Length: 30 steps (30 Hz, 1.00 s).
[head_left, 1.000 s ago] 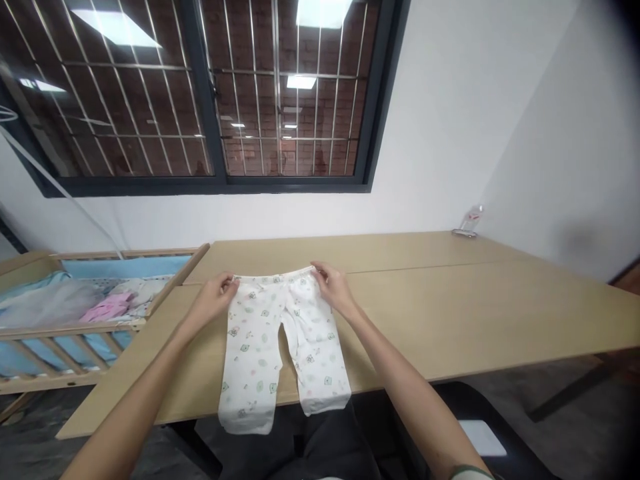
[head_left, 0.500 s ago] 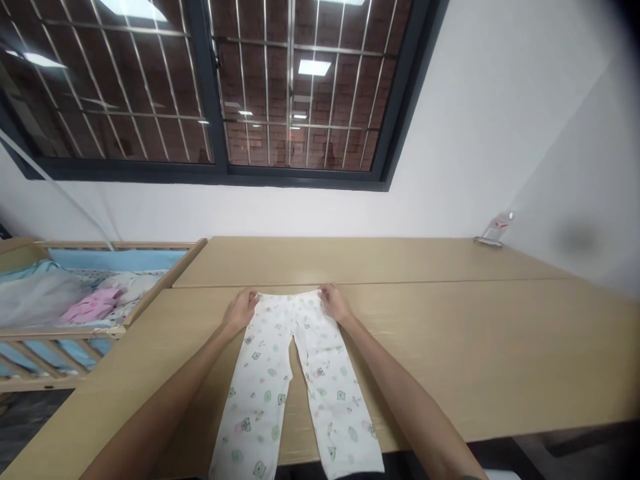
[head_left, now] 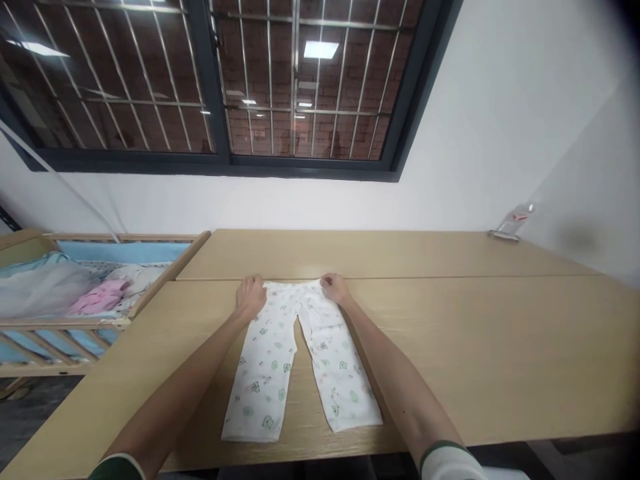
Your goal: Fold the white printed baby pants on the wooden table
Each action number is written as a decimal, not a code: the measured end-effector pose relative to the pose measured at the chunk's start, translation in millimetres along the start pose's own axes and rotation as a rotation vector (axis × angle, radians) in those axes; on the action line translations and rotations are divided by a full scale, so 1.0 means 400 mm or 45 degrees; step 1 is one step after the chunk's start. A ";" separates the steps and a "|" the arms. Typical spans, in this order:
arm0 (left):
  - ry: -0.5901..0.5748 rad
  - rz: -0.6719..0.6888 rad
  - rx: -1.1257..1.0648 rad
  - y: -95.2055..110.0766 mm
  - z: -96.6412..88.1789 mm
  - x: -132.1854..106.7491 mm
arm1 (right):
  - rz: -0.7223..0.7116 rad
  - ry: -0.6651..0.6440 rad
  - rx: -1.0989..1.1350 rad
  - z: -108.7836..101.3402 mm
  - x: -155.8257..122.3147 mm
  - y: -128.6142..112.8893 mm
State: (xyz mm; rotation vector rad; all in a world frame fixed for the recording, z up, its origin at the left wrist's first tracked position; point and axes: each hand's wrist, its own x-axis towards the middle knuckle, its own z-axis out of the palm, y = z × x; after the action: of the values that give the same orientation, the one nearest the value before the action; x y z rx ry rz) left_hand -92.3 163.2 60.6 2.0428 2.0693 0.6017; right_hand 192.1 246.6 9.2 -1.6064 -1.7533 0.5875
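Observation:
A small pair of white baby trousers (head_left: 300,353) with a green and pink print lies flat on the wooden table (head_left: 475,340), waistband away from me, legs spread toward me. My left hand (head_left: 251,296) is closed on the left corner of the waistband. My right hand (head_left: 334,288) is closed on the right corner. Both leg ends rest fully on the tabletop.
A wooden cot (head_left: 75,300) with blue lining and pink and grey clothes (head_left: 97,298) stands against the table's left end. A plastic bottle (head_left: 510,223) lies at the far right by the wall. A barred window fills the wall above.
Both hands have pushed the trousers away from me across the table. The legs hung over the near edge before; they now lie wholly on the tabletop.

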 end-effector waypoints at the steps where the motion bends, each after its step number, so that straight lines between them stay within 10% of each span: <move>1: -0.001 0.042 0.007 0.027 -0.013 -0.026 | 0.024 -0.016 0.035 -0.008 0.001 -0.002; 7: -0.307 0.501 -0.091 0.233 -0.065 -0.303 | 0.136 -0.128 0.238 -0.053 0.006 -0.020; 12: -0.560 0.633 -0.162 0.377 -0.020 -0.495 | 0.179 -0.170 0.342 -0.054 0.000 -0.033; 20: -0.679 0.590 -0.048 0.441 0.107 -0.538 | 0.170 -0.197 0.432 -0.057 -0.016 -0.028; 30: -0.638 0.508 -0.201 0.421 0.089 -0.543 | 0.229 -0.182 0.519 -0.071 -0.028 -0.050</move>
State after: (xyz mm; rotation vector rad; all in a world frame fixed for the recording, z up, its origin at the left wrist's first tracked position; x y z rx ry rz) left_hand 86.1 -48.8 61.5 2.2350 1.3125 0.2512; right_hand 199.6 229.8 40.6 -1.4658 -1.4725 1.0926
